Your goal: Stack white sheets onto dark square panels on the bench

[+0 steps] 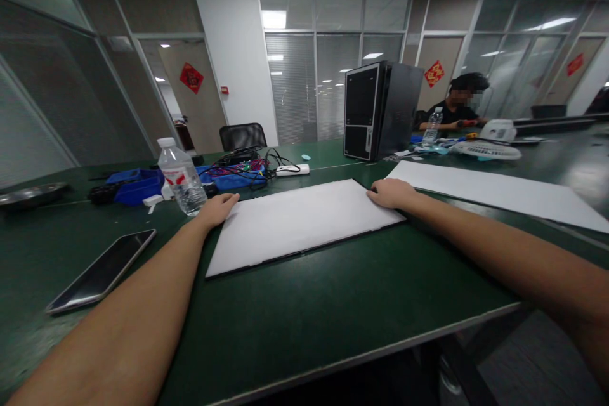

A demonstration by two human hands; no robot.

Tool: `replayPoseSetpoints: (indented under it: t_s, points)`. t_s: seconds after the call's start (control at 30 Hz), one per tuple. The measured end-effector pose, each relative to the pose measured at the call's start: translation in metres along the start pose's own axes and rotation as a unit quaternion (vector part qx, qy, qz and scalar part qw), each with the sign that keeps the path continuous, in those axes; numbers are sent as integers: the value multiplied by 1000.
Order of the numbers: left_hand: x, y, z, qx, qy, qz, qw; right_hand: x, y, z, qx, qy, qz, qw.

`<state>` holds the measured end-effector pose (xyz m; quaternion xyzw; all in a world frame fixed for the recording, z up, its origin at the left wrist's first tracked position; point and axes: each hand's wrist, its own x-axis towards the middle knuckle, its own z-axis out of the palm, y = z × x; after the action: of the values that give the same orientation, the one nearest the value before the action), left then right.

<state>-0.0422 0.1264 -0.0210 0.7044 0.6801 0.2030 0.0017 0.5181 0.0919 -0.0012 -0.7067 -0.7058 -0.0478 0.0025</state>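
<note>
A matte, dark green table is spread across the scene. A boxy black computer case is stood at its far side. A thin, flat, rectangular white panel is laid in the middle. A glossy black phone is laid near left, and a clear ribbed plastic bottle is stood beyond it. The panel's far left corner is touched by the left hand, fingers stretched loose. Its far right corner is covered by the right hand, fingers curled over the edge; a grip cannot be told.
</note>
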Motion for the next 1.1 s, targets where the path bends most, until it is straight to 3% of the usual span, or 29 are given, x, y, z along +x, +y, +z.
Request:
replayPoseSetpoints:
  t_s: [0.3,0.5,0.7,0.97,1.1]
  points:
    - [4,-2,2,-13,-9,21,1000,12,20,3,-1,36,13,999]
    - [4,-1,2,-2,2,31,1000,21,71,1,-20,91,65,994]
    - [6,-3,7,0,23,53,998,20,110,6,-20,37,81,996]
    - [6,-3,5,3,24,42,999,17,94,-5,-43,79,111,990]
    - [4,-1,3,-1,18,38,999,6,75,-13,-36,134,81,987]
